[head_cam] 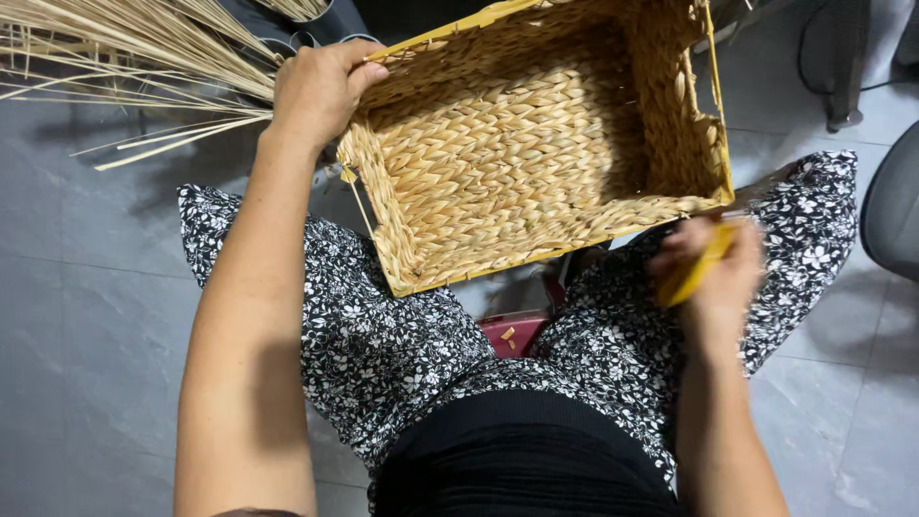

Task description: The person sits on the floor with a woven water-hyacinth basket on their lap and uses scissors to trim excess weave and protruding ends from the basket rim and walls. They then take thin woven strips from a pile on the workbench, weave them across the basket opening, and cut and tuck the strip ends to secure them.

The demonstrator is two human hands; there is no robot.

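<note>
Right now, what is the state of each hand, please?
Left hand: closed on the rim of the woven basket, at its far left corner.
Right hand: closed on a yellow strip, blurred, beside the basket's near right corner.

Basket: rough woven straw, matt. Stalk bundle: dry, pale. Floor tiles: smooth, grey.

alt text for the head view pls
A seated person's left hand grips the rim of a rectangular woven basket on their lap, while the right hand holds a yellow strip at its near corner. Loose straw lies upper left.
</note>
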